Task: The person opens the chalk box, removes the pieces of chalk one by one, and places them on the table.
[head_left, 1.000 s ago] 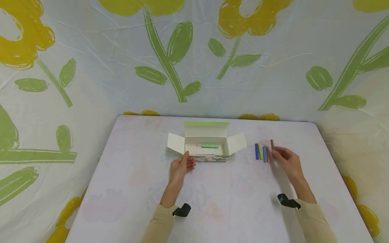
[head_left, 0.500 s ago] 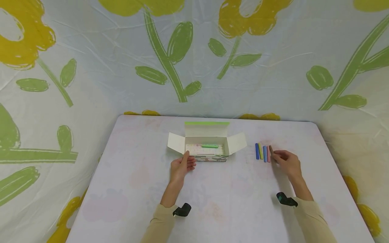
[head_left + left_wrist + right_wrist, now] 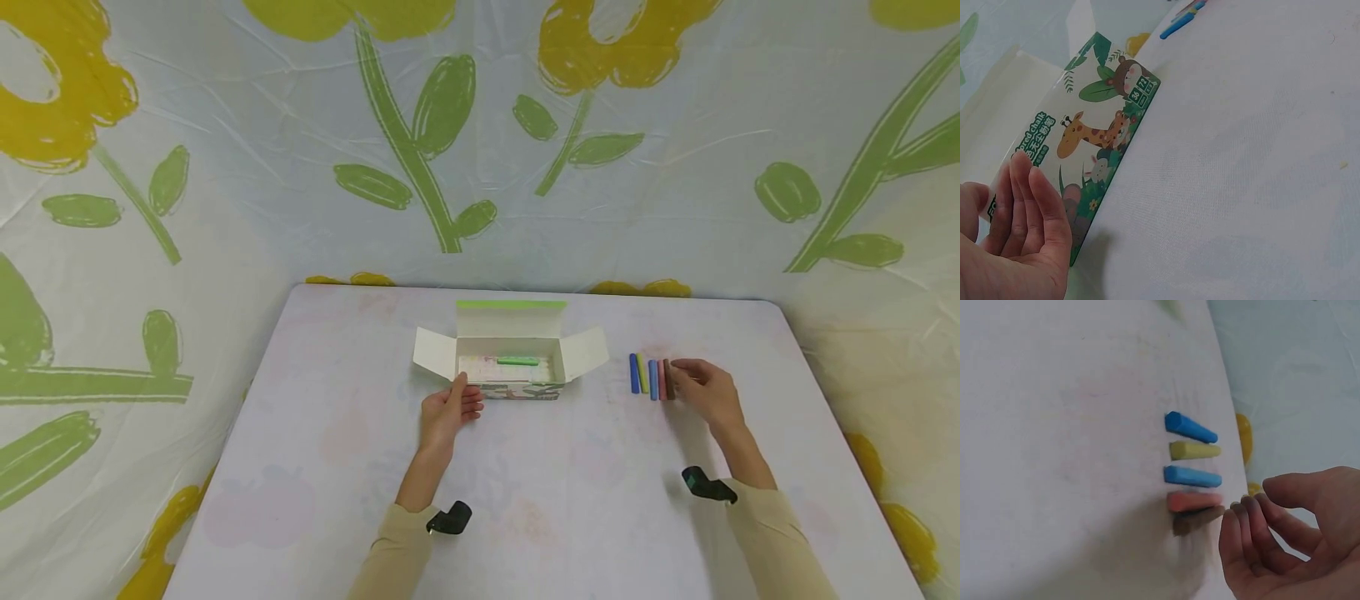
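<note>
A white cardboard chalk box (image 3: 521, 391), printed with a giraffe and green leaves, stands with its lid and side flaps spread. My left hand (image 3: 447, 412) holds its front wall near the left corner, thumb at the rim and fingers along the outside; the left wrist view shows these fingers before the printed face (image 3: 1107, 134). A green chalk stick (image 3: 517, 361) lies inside the box. To the right, a brown chalk stick (image 3: 1197, 520) lies beside a pink one (image 3: 1194, 501). My right hand (image 3: 708, 396) is at the brown stick's far end, its fingertips beside it, thumb lifted off.
Left of the pink stick lie a light blue chalk (image 3: 1192, 477), a yellow chalk (image 3: 1194, 450) and a dark blue chalk (image 3: 1190, 427), roughly parallel. The white table (image 3: 540, 500) ends at a flower-printed curtain (image 3: 495, 167) behind and at the sides.
The brown chalk, raised in my right hand one second ago, has come down onto the table beside the pink stick. My right fingers have loosened from it. The left hand and box stay still.
</note>
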The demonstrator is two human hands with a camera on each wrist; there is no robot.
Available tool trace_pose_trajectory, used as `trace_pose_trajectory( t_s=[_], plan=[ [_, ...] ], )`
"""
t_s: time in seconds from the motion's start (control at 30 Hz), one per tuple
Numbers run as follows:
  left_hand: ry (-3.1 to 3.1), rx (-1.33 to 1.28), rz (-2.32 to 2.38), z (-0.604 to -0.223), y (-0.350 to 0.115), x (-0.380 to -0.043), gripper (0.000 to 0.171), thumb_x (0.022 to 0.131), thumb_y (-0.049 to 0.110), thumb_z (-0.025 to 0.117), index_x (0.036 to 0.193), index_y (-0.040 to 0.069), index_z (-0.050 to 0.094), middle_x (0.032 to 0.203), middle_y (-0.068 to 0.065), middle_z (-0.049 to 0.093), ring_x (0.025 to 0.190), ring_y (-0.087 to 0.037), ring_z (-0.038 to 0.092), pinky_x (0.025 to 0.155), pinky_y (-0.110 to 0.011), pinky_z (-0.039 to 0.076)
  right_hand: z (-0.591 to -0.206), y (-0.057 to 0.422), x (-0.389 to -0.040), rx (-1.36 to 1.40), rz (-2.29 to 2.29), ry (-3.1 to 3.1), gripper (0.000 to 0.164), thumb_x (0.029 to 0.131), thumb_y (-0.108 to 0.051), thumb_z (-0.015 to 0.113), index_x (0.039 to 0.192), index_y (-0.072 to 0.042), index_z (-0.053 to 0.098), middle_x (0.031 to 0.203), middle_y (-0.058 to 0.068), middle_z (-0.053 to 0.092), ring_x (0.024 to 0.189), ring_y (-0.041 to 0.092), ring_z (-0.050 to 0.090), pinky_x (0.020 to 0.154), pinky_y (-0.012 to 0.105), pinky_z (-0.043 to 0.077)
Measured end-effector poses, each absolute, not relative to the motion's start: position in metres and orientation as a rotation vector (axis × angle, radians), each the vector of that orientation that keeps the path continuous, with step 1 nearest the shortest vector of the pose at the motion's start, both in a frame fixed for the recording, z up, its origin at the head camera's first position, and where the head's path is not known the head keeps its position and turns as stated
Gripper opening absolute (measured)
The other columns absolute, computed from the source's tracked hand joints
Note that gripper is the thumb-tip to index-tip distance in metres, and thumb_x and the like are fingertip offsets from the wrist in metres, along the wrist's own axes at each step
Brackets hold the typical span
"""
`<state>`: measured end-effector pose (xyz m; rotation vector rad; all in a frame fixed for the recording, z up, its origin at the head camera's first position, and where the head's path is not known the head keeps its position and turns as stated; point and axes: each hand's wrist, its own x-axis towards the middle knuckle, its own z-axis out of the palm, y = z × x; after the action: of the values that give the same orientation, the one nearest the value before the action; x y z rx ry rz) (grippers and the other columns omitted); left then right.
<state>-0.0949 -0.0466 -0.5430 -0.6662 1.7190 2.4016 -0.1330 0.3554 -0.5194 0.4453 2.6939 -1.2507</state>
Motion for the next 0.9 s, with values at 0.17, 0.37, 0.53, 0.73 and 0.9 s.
trace_pose_trajectory(
  t_s=[0.17,0.37,0.53,0.73,0.9],
  plan=[
    [1.717,-0.669,2.404,-0.546,-0.046,-0.096,0.042,0.105,0.029,0.062,0.098,-0.012,0.071,0.080,-0.007,0.073,0.066,-0.012,0.069,0.065,-0.025,0.059,-0.501,0.343,-0.139,0.378,-1.304,2.709,0.053,0.109,-0.040,0.048,0.142,0.001,0.054,0.135,0.026,0.058,0.115,0.037,0.060,0.084,0.022,0.048],
    [1.724,-0.669,2.404,-0.547,-0.047,-0.096,0.044,0.104,0.031,0.064,0.099,-0.012,0.071,0.081,-0.008,0.073,0.066,-0.012,0.068,0.066,-0.025,0.059,-0.476,0.325,-0.146,0.220,-1.402,2.731,0.050,0.110,-0.038,0.049,0.139,0.002,0.056,0.130,0.026,0.063,0.096,0.009,0.065,0.082,0.011,0.051],
    [1.713,-0.669,2.415,-0.545,-0.046,-0.095,0.044,0.104,0.031,0.064,0.096,-0.011,0.072,0.080,-0.007,0.073,0.065,-0.012,0.068,0.065,-0.025,0.059,-0.459,0.307,-0.152,0.124,-1.475,2.726,0.051,0.109,-0.040,0.051,0.138,0.001,0.056,0.129,0.026,0.063,0.090,-0.009,0.060,0.084,0.008,0.050],
    [1.710,-0.664,2.420,-0.546,-0.046,-0.095,0.044,0.104,0.031,0.064,0.096,-0.012,0.072,0.080,-0.007,0.073,0.065,-0.012,0.068,0.064,-0.024,0.059,-0.447,0.286,-0.158,0.017,-1.570,2.693,0.048,0.108,-0.036,0.054,0.136,0.003,0.057,0.130,0.026,0.062,0.094,-0.001,0.066,0.087,0.010,0.051],
    [1.713,-0.663,2.418,-0.546,-0.046,-0.095,0.045,0.104,0.031,0.064,0.099,-0.013,0.071,0.080,-0.007,0.073,0.066,-0.012,0.068,0.065,-0.024,0.059,-0.439,0.267,-0.161,-0.102,-1.604,2.660,0.043,0.108,-0.029,0.057,0.134,0.005,0.058,0.129,0.026,0.064,0.100,0.014,0.068,0.085,0.012,0.053]
  ],
)
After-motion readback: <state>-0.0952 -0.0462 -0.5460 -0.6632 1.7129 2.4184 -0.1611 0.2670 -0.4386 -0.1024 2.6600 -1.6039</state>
